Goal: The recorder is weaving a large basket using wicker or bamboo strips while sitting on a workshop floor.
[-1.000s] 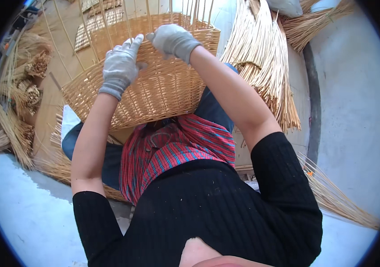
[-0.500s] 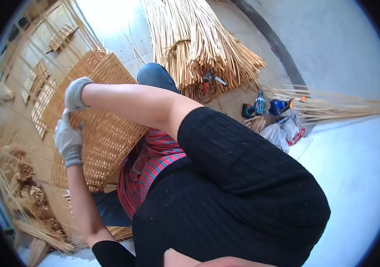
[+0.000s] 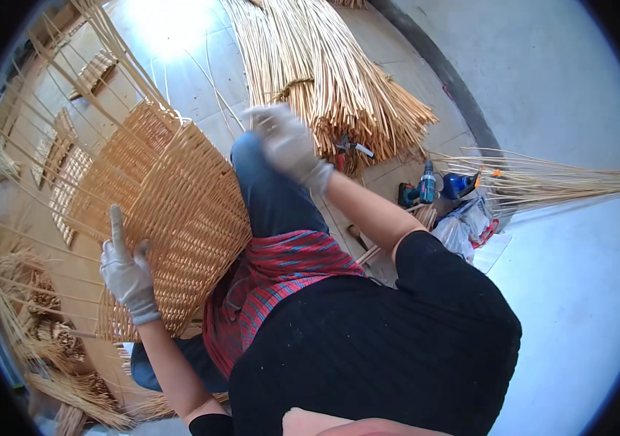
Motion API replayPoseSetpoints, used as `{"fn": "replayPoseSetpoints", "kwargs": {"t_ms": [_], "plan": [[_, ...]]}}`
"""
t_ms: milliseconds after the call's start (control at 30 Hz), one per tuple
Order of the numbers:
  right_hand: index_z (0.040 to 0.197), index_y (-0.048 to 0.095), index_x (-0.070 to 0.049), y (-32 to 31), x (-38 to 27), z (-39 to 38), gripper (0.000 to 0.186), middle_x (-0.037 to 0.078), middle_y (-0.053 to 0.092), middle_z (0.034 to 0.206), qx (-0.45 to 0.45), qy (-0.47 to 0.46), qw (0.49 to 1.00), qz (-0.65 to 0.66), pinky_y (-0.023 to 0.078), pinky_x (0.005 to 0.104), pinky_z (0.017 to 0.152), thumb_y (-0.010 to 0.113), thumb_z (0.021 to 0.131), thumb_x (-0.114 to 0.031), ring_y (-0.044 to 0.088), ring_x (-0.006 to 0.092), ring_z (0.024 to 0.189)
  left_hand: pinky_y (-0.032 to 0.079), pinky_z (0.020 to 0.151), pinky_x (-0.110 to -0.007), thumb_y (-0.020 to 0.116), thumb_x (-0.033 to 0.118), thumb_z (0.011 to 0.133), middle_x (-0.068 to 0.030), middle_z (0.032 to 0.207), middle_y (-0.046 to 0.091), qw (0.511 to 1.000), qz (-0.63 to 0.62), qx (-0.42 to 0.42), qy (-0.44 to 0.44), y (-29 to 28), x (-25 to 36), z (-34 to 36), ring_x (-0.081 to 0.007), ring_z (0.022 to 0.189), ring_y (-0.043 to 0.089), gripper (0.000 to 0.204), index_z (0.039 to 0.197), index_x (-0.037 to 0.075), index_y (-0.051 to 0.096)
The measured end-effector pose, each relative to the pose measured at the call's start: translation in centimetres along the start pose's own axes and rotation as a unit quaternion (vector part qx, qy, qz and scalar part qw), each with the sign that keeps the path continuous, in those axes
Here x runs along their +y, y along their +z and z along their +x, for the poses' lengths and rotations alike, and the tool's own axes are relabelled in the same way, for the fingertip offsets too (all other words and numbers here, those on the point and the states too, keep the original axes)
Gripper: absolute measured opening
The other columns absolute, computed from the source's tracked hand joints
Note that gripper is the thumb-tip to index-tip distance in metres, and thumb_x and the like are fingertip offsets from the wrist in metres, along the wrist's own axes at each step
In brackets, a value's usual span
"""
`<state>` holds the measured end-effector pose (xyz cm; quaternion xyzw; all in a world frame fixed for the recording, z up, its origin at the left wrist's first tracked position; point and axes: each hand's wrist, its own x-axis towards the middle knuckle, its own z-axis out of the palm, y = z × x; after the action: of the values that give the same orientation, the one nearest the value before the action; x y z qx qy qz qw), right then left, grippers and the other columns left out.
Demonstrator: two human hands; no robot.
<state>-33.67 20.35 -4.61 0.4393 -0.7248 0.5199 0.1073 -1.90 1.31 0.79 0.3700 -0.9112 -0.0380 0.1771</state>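
Observation:
A half-woven wicker basket (image 3: pixel 193 211) leans on its side against my legs, long bare stakes (image 3: pixel 55 196) fanning out from its rim to the left and far side. My left hand (image 3: pixel 128 280), in a pale work glove, straddles the near part of the rim. Its thumb rests on the outer wall and the index finger points up along the weave. Away from the basket, my right hand (image 3: pixel 288 145), also gloved, hangs in the air above my knee. Motion blurs its fingers, so whether they hold anything cannot be made out.
Beyond my knee lies a big tied bundle of wicker rods (image 3: pixel 324 80), with red-handled pruning shears (image 3: pixel 353 147) at its cut ends. To the right are a cordless drill (image 3: pixel 422 185), plastic bags (image 3: pixel 459 225) and loose canes (image 3: pixel 564 178). Woven panels (image 3: pixel 74 182) and rod bundles (image 3: pixel 55 341) lie left.
My right hand has left the basket's rim and swung right, over my knee. The left hand has shifted slightly down and right along the rim, with the basket turned a little toward me.

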Motion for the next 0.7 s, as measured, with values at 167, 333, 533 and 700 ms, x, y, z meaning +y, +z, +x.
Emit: {"fn": "replayPoseSetpoints", "kwargs": {"t_ms": [167, 333, 533, 700], "plan": [[0.127, 0.056, -0.002, -7.5, 16.8, 1.5, 0.055, 0.025, 0.064, 0.121, -0.114, 0.414, 0.843, -0.325, 0.051, 0.0476, 0.095, 0.067, 0.085, -0.035, 0.064, 0.0425, 0.108, 0.046, 0.07, -0.046, 0.076, 0.005, 0.074, -0.0088, 0.082, 0.054, 0.999, -0.011, 0.04, 0.008, 0.3, 0.8, 0.4, -0.0299, 0.072, 0.055, 0.094, 0.154, 0.034, 0.038], [0.115, 0.061, -0.006, -5.3, 27.0, 1.5, 0.031, 0.017, 0.071, 0.103, -0.015, 0.588, 0.807, -0.05, 0.05, 0.0409, 0.065, 0.06, 0.094, -0.029, 0.071, 0.0284, 0.095, 0.045, 0.068, -0.044, 0.077, 0.004, 0.073, -0.0089, 0.081, 0.054, 0.999, 0.026, 0.035, 0.005, 0.3, 0.8, 0.6, -0.0292, 0.071, 0.055, 0.094, 0.154, 0.033, 0.039], [0.085, 0.061, -0.009, -5.5, 26.5, 3.7, 0.026, -0.002, 0.055, 0.064, -0.068, 0.648, 0.749, 0.116, 0.032, 0.0213, 0.034, 0.053, 0.103, -0.027, 0.041, 0.0051, 0.044, 0.049, 0.075, -0.044, 0.075, 0.001, 0.074, -0.0082, 0.088, 0.06, 0.999, 0.022, 0.028, -0.04, 0.1, 0.0, 0.2, -0.0294, 0.081, 0.059, 0.097, 0.154, 0.04, 0.036], [0.087, 0.064, -0.004, -6.0, 23.7, 2.9, 0.025, 0.001, 0.061, 0.067, -0.139, 0.64, 0.735, 0.176, 0.035, 0.02, 0.032, 0.054, 0.103, -0.02, 0.045, 0.0038, 0.042, 0.049, 0.075, -0.044, 0.078, 0.003, 0.074, -0.0074, 0.086, 0.06, 0.998, 0.029, 0.001, -0.06, 0.2, 0.6, 0.7, -0.0287, 0.079, 0.059, 0.098, 0.154, 0.041, 0.035]]}}
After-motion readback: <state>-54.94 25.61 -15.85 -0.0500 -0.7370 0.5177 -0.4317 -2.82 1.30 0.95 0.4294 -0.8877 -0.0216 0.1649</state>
